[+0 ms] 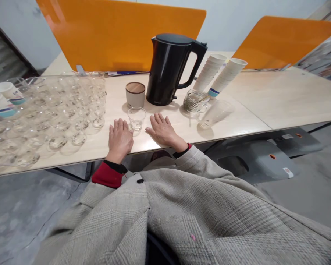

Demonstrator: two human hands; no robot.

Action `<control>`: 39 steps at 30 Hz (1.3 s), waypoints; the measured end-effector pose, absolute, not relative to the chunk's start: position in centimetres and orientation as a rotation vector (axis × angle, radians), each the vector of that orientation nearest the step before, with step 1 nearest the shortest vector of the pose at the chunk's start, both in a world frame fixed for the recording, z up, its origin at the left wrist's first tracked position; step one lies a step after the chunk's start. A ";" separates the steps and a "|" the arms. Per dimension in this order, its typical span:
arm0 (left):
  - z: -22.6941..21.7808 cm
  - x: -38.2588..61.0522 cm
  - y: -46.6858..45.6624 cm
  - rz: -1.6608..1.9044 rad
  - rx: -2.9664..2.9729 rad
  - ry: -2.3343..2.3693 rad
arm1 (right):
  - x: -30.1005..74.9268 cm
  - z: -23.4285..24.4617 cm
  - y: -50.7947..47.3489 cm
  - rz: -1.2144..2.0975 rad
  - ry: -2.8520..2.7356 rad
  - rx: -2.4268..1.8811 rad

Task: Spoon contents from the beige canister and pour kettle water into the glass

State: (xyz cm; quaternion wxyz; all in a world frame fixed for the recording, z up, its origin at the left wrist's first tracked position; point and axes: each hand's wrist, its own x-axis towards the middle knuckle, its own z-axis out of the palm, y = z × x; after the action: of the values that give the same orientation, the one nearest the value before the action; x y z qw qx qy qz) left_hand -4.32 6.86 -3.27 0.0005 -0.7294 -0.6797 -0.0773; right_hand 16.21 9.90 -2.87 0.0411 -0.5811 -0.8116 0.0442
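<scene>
My left hand (pixel 120 139) lies flat on the table, fingers stretched forward, just left of a clear plastic cup (pixel 136 119). On the cup's other side, my right hand (pixel 162 129) also rests palm down with its fingers apart. Neither hand holds anything. Behind the cup stands a small beige canister (pixel 135 98) with a wooden lid. A black electric kettle (pixel 168 70) is upright behind my right hand, its handle to the right. To the right of the kettle is a ribbed glass cup (pixel 194 101) with what looks like a spoon in it.
Many clear cups (pixel 63 110) crowd the table's left side, with white paper cups (pixel 5 94) among them. Two stacks of paper cups (pixel 227 75) and a stack of clear cups (pixel 216 115) are at right. Orange dividers (pixel 113 36) line the back; grey stools (pixel 259 158) stand below.
</scene>
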 end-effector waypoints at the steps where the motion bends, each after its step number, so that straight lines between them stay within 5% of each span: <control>1: -3.1 -4.3 6.8 -0.233 -2.292 -2.136 | 16.2 -2.9 9.9 0.135 -2.486 -1.783; 39: -3.1 -4.2 6.7 -0.229 -2.301 -2.172 | 16.1 -2.6 9.6 0.115 -2.514 -1.800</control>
State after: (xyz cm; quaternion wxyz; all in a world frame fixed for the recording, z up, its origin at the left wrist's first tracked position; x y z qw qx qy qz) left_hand -4.17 6.69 -3.07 -0.0153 -0.7252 -0.6845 -0.0723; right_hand 16.05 9.58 -2.58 0.0238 -0.5816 -0.8122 0.0371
